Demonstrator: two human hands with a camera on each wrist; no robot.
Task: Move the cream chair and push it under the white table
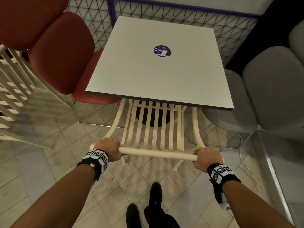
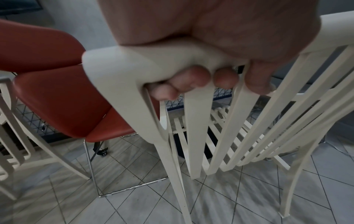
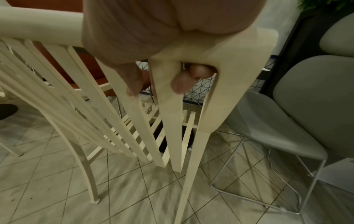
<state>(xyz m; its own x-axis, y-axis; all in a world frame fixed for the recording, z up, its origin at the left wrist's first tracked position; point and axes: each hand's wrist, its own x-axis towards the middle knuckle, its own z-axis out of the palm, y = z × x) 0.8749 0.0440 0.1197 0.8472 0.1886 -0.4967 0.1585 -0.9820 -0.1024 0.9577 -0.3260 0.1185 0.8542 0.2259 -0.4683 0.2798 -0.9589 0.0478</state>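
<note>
Black shoes (image 1: 152, 204) stand at the bottom centre of the head view, on the pale tiled floor (image 1: 49, 170). Just above them, the left hand (image 1: 109, 149) and the right hand (image 1: 206, 159) both hold the round top rail of the cream chair (image 1: 153, 129), one near each end. In the left wrist view the fingers (image 2: 188, 78) are curled under the rail, with the thumb lying on a slat; in the right wrist view the fingers (image 3: 186, 78) wrap under the rail in the same way. The chair's slatted back rises toward the person in the lower middle of the frame, and its seat is already partly under the near edge of the white table (image 1: 131, 76). The table fills the centre, with a round purple sticker (image 1: 162, 51) on its top. A red chair (image 1: 60, 51) is at the upper left, touching the table's left side, and a grey chair (image 1: 271, 89) is at the right. A wire grid fence (image 1: 164, 12) stands behind the table.
</note>
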